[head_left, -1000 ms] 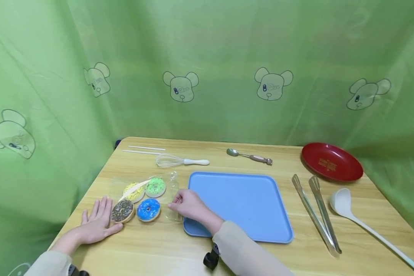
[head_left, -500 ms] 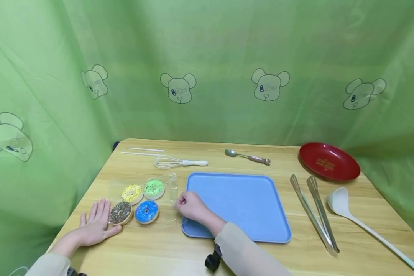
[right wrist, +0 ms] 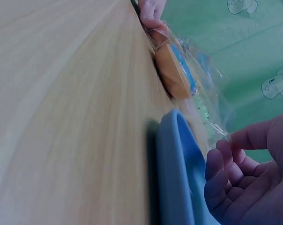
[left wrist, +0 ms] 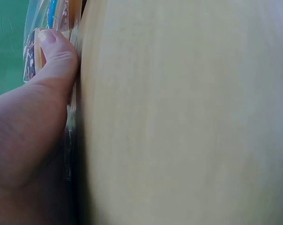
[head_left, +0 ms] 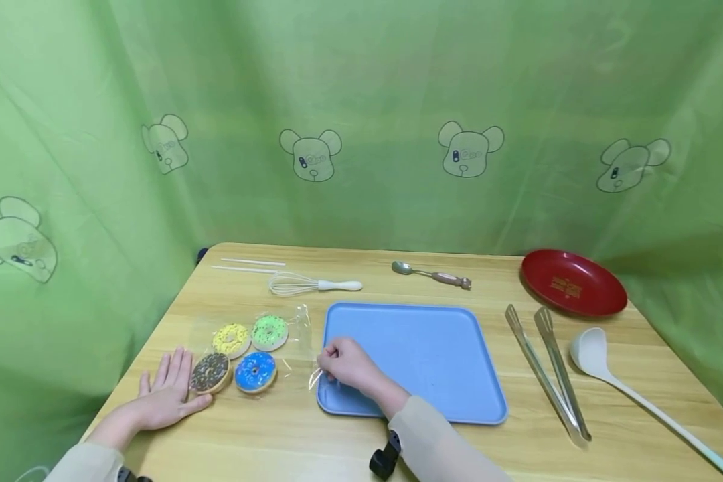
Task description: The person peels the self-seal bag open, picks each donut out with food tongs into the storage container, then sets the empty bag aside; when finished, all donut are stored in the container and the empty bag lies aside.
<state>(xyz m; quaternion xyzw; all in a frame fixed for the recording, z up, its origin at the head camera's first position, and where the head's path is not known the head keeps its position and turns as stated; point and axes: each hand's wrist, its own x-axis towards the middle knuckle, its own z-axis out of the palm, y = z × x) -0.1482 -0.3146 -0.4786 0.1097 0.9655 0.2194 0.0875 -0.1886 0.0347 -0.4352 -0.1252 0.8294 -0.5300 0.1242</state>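
A clear plastic bag (head_left: 302,335) lies at the left of the table with doughnuts inside: a yellow doughnut (head_left: 221,338), a green doughnut (head_left: 261,331), a blue doughnut (head_left: 247,378) and a dark brown doughnut (head_left: 200,377). My left hand (head_left: 164,398) rests flat with fingers spread at the bag's left side, its thumb beside the brown doughnut. Over the left rim of the blue tray (head_left: 422,361), my right hand (head_left: 351,365) pinches the bag's right edge between thumb and forefinger. The right wrist view shows the film drawn up to those fingertips.
Behind the bag lie a white-handled whisk (head_left: 337,286) and two white sticks (head_left: 253,262). A spoon (head_left: 448,278) sits behind the tray. Metal tongs (head_left: 545,375), a ladle (head_left: 593,355) and a red plate (head_left: 602,288) are on the right. A green curtain (head_left: 391,201) hangs beyond the table.
My right hand has moved rightward, onto the tray's left rim, with the bag's edge at its fingertips. The bright glare across the bag is gone. My left hand stays in place.
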